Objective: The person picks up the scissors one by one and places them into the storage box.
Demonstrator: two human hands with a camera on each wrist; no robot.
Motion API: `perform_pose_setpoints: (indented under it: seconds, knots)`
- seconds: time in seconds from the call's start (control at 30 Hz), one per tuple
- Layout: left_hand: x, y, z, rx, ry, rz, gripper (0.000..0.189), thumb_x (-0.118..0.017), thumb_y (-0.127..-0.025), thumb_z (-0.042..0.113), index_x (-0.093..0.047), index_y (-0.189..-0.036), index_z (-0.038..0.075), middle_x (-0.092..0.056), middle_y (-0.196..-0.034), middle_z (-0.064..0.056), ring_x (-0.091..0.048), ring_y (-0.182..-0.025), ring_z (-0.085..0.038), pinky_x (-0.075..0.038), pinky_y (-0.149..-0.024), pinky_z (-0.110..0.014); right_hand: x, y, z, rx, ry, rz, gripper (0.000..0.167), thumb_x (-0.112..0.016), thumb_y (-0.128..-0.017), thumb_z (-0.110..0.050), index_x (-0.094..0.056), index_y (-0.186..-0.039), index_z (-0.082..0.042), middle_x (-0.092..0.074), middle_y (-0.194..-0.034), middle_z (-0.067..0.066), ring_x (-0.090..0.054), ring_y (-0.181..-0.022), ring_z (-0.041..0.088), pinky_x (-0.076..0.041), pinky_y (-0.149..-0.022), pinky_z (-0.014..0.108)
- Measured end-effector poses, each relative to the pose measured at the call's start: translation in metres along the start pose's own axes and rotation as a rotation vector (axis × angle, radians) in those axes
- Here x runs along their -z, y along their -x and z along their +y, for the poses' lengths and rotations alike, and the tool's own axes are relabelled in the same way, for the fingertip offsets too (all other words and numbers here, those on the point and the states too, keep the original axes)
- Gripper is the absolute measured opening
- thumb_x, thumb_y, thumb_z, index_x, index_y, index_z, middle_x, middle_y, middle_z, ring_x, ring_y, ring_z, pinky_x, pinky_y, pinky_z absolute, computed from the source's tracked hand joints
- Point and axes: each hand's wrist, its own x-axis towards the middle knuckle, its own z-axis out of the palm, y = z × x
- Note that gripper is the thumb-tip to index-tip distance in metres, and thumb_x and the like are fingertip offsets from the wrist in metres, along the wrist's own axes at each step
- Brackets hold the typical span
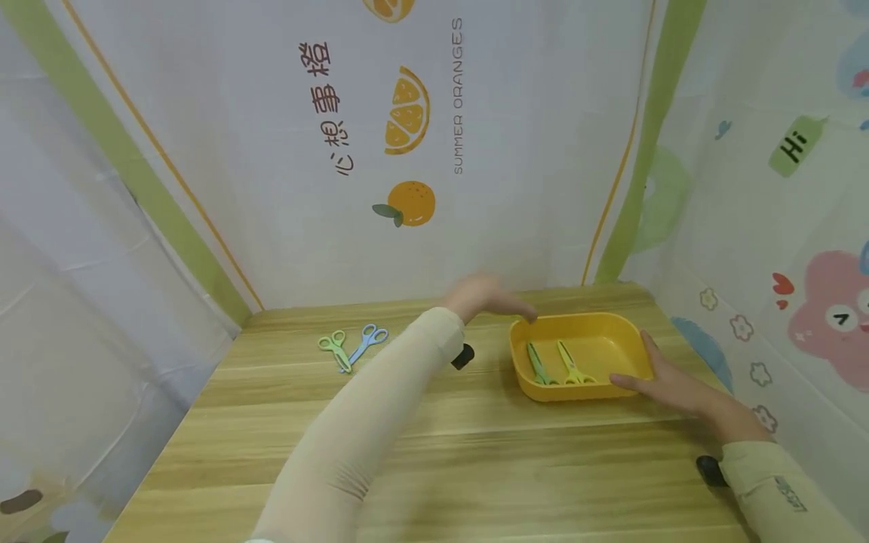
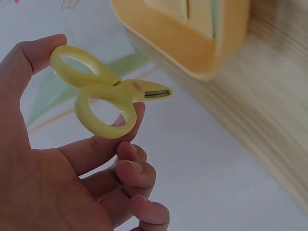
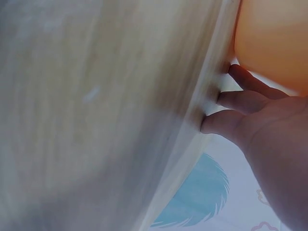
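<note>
Pinching yellow scissors (image 2: 127,91) near the yellow tray (image 1: 570,393)'s far left corner, half-curled left hand (image 1: 485,296); right hand (image 1: 670,386) grips its near right corner, wooden table (image 1: 529,467)'s far right, printed white cloth (image 1: 529,151) behind.

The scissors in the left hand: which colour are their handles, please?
Light yellow; the handles show best in the left wrist view.

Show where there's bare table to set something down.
Free: the table between the sleeves, nearer than the yellow tray; left of the left sleeve, nearer than the blue scissors and green scissors. Crowded: the tray's left half, two scissors inside, left hand beside it.
</note>
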Motion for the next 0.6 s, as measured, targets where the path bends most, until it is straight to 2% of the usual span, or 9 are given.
perform_pose_setpoints:
  seconds: [0.2,0.33,0.6]
  knots:
    - [-0.01,-0.009,0.03,-0.013,-0.034,-0.037,0.082,-0.074,-0.088,0.066,-0.054,-0.155,0.023,-0.052,-0.163,0.001,-0.054,-0.147,-0.022,-0.052,-0.112,-0.04,0.0,-0.002,0.0,0.009,0.03,0.004,0.124,-0.064,-0.1,-0.059,0.023,-0.163,0.005,-0.009,-0.16,0.055,-0.028,-0.142,0.076,-0.031,-0.113,0.082]
    - [-0.018,-0.013,0.048,0.009,-0.038,-0.042,0.077,-0.075,-0.088,0.067,-0.058,-0.151,0.026,-0.056,-0.159,0.005,-0.057,-0.142,-0.018,-0.054,-0.11,-0.036,0.0,-0.002,0.0,0.008,0.041,-0.001,0.125,-0.063,-0.1,-0.06,0.024,-0.162,0.005,-0.013,-0.159,0.056,-0.031,-0.141,0.075,-0.033,-0.111,0.082]
    - [-0.031,-0.021,0.069,0.042,-0.02,-0.052,0.078,-0.077,-0.085,0.068,-0.058,-0.151,0.029,-0.056,-0.159,0.009,-0.058,-0.139,-0.015,-0.055,-0.106,-0.033,0.002,-0.003,0.002,-0.004,0.034,-0.024,0.125,-0.061,-0.101,-0.061,0.027,-0.16,0.007,-0.006,-0.161,0.055,-0.027,-0.142,0.075,-0.031,-0.111,0.082]
